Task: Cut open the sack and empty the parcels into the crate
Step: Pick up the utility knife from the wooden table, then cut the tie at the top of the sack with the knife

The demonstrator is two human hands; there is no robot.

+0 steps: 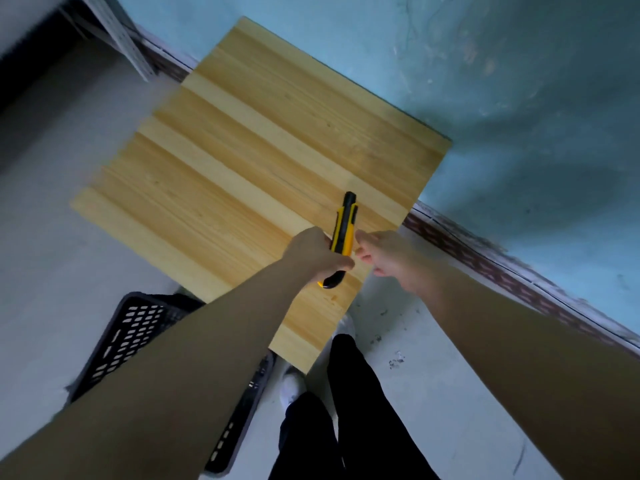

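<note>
Bare forearms fill the foreground, reaching out over black trouser legs and white-socked feet. The left hand [318, 252] is wrapped round a yellow and black plastic utility knife [343, 233], gripping it low on the body with the far end pointing away across the pale, striped wooden tabletop [259, 150]. No blade shows at that tip, so it looks retracted, though blur makes that hard to call. The right hand [391, 261] comes in just beside the knife, fingers loosely bent and holding nothing, thumb near the casing; whether it touches cannot be told.

The knife looks light and rigid, and that mid-body grip should leave the slider reachable. The sack and its parcels are nowhere in view, so how soft or heavy they are can't be judged yet; if the sack is thin, a shallow cut would likely spare what's inside.

Down on the pale grey floor, left of the table and under the left forearm, sits a black perforated plastic crate [138, 327]. Its inside is mostly hidden by the arm; what shows is dark, contents unknown.
</note>
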